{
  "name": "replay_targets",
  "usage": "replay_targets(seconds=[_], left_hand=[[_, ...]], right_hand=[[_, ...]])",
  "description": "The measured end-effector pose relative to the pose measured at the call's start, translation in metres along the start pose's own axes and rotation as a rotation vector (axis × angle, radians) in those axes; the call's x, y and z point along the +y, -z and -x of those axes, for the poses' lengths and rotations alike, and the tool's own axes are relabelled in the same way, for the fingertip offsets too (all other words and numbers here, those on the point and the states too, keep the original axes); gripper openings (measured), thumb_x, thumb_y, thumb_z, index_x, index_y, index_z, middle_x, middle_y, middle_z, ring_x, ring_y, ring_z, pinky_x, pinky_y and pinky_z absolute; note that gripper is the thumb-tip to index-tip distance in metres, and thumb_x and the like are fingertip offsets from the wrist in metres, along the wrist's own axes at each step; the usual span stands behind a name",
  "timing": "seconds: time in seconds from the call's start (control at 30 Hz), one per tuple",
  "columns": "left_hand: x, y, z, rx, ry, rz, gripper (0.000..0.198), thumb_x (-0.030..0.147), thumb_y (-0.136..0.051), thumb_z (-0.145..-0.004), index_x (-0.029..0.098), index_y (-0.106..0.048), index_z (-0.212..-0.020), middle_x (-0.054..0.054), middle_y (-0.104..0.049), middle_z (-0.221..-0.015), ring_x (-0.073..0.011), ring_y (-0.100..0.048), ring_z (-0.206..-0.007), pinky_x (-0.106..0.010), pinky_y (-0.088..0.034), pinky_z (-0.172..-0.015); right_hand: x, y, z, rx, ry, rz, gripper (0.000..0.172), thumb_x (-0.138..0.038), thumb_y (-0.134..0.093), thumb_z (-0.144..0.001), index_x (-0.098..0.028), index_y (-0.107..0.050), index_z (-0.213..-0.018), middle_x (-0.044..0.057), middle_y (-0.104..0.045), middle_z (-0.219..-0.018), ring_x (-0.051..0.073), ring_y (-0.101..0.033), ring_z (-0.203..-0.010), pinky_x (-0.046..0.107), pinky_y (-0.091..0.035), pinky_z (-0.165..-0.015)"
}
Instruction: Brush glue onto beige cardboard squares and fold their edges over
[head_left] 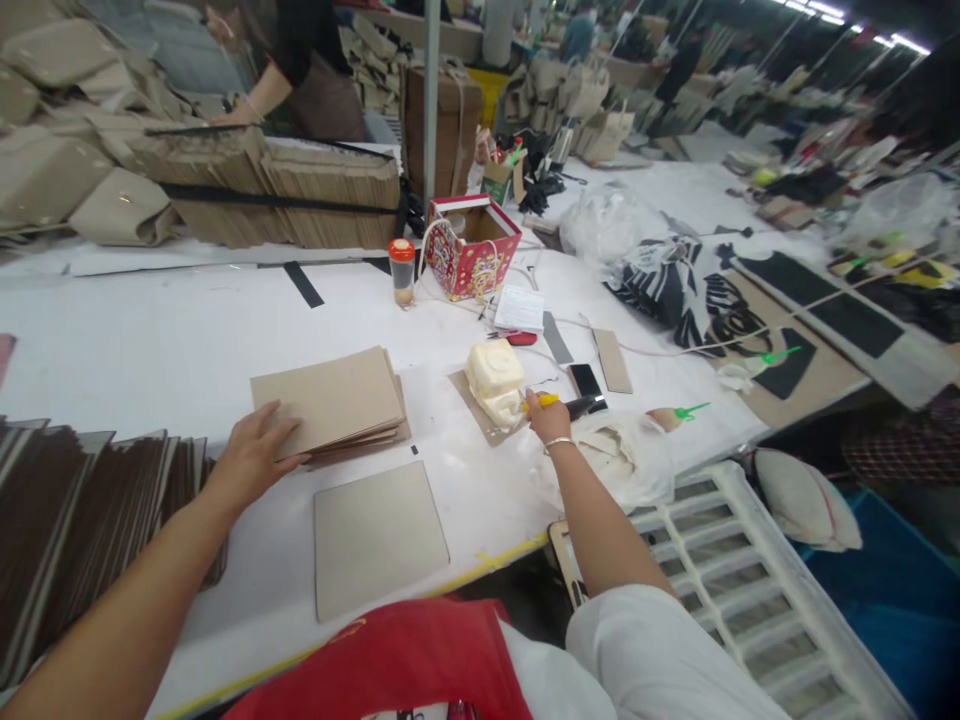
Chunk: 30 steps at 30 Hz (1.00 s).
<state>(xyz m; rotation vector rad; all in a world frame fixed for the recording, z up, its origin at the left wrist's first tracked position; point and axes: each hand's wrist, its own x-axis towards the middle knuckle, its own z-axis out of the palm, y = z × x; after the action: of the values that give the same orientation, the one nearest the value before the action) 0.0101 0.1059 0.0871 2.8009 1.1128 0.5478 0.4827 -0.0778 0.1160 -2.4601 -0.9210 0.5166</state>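
My left hand rests with its fingers apart on the near left corner of a small stack of beige panels. At the right, my right hand is closed round a yellow-handled tool, next to a cream-coloured block-like container. That container stands on a brown board piece. A single grey-beige panel lies flat near the table's front edge, between my arms.
Upright brown panels stand in rows at left. A red box, an orange-lidded jar, a phone and a plastic bag lie around. Behind the bundled panels a person's arm reaches down.
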Motion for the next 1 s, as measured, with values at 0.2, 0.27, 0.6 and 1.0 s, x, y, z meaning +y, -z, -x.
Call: replay_targets(seconds=[0.2,0.27,0.6,1.0], left_hand=[[-0.002,0.000,-0.001,-0.052,-0.001,0.065,0.053,0.051,-0.053,-0.077,0.015,-0.051,-0.116,-0.016,-0.047,-0.125,-0.0313,-0.042,-0.119,-0.048,-0.034,-0.101],[-0.002,0.002,-0.001,-0.078,0.026,0.064,0.054,0.052,-0.053,-0.076,0.016,-0.050,-0.117,-0.016,-0.048,-0.126,-0.0307,-0.043,-0.119,-0.048,-0.034,-0.102],[-0.006,0.019,-0.001,-0.162,0.099,0.135,0.063,0.065,-0.041,-0.079,0.018,-0.055,-0.119,-0.012,-0.052,-0.128,-0.0250,-0.048,-0.119,-0.043,-0.036,-0.104],[0.012,0.019,0.004,-0.051,0.262,0.334,0.050,0.051,-0.049,-0.082,0.019,-0.054,-0.120,-0.010,-0.050,-0.132,-0.0233,-0.044,-0.123,-0.045,-0.030,-0.107]], right_hand=[[-0.010,-0.021,-0.035,-0.179,-0.080,0.221,0.044,-0.045,-0.039,-0.087,-0.013,-0.064,-0.068,0.012,-0.063,-0.060,0.020,-0.063,-0.067,0.028,-0.043,-0.066],[-0.012,-0.023,-0.043,-0.219,-0.080,0.235,0.042,-0.045,-0.043,-0.086,-0.012,-0.064,-0.071,0.013,-0.064,-0.062,0.021,-0.063,-0.070,0.029,-0.044,-0.067],[-0.035,0.020,-0.027,-0.005,0.053,0.315,0.069,-0.060,-0.056,-0.071,-0.008,-0.046,-0.114,0.015,-0.064,-0.089,0.027,-0.061,-0.085,0.032,-0.043,-0.070],[-0.069,-0.088,0.055,-0.314,0.246,-0.471,0.024,-0.040,-0.052,-0.077,-0.019,-0.050,-0.066,-0.005,-0.053,-0.054,0.008,-0.048,-0.045,0.020,-0.037,-0.049]])
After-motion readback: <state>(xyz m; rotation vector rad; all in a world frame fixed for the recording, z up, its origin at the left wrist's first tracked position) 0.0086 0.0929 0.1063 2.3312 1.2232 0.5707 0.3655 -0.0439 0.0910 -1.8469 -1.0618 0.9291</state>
